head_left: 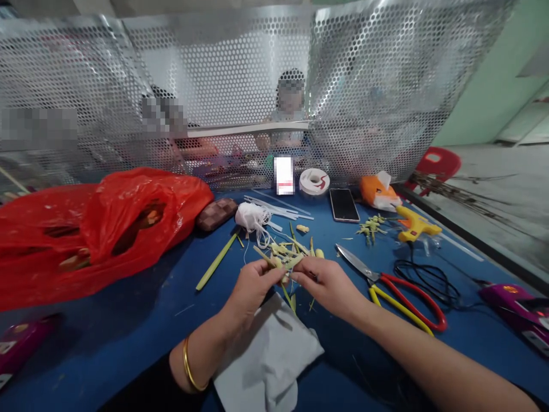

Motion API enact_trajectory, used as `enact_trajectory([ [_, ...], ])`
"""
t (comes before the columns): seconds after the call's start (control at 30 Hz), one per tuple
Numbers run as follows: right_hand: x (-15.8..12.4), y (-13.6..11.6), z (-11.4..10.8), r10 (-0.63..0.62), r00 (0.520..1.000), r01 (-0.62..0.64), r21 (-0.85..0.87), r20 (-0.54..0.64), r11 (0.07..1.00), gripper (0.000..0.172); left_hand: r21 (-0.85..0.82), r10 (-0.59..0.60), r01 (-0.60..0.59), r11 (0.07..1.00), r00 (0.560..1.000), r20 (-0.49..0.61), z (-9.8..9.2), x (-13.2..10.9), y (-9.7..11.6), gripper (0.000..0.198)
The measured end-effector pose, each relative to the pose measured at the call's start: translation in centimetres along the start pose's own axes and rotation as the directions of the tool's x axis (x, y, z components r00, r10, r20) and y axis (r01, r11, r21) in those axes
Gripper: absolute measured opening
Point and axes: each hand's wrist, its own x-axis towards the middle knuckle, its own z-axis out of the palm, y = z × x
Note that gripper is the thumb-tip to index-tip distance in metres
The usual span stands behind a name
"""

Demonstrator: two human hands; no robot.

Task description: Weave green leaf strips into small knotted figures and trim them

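My left hand [251, 289], with a gold bangle on the wrist, pinches a small bundle of pale green plant strips [278, 262] near the middle of the table. From the other side my right hand [328, 283] closes its fingertips on the same strips. A thin white thread seems to run by the fingers. Loose plant pieces [295, 247] lie just beyond my hands. A ball of white string [253, 216] rests behind them to the left. Below my hands is a grey-white cloth [274, 349]. Scissors [373, 277] with red and yellow handles lie open to the right.
Left are a red plastic bag [141, 229], a brown checked case [217, 214] and a long green stalk [218, 262]. Right are a yellow glue gun [416, 224] with black cord, a phone [343, 205] and an orange tissue pack [380, 193]. A perforated screen [231, 63] stands behind, people beyond it.
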Motion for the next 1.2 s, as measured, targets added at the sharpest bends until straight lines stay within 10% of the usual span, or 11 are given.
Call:
enact_trajectory([
  [0.23, 0.1, 0.1, 0.0, -0.129, 0.991, 0.126, -0.117, -0.021, 0.985, 0.028, 0.045, -0.003, 0.004, 0.999, 1.000, -0.027, 0.2, 0.2, -0.2, 0.014],
  [0.47, 0.9, 1.0, -2.3, 0.044, 0.998, -0.036, -0.218, 0.033, 0.975, 0.023, 0.067, -0.038, 0.046, 0.997, 0.992, -0.117, -0.3, 0.6, -0.3, 0.012],
  [0.77, -3.0, 1.1, -9.6, 0.290, 0.946, -0.301, -0.740, -0.149, 0.601, 0.020, 0.122, -0.081, 0.098, 0.988, 0.987, -0.138, -0.8, 1.1, -0.3, 0.014],
  [0.97, -8.7, 3.7, -8.9, 0.454, 0.887, -0.331, -0.803, -0.085, 0.496, 0.041, 0.111, -0.100, 0.113, 0.987, 0.988, -0.116, -1.0, 0.9, -0.3, 0.015],
  [1.2, -8.8, 5.4, -8.2, 0.432, 0.891, -0.383, -0.742, -0.139, 0.550, 0.056, 0.055, -0.138, 0.142, 0.988, 0.988, -0.075, -1.0, 0.4, 0.3, 0.022],
])
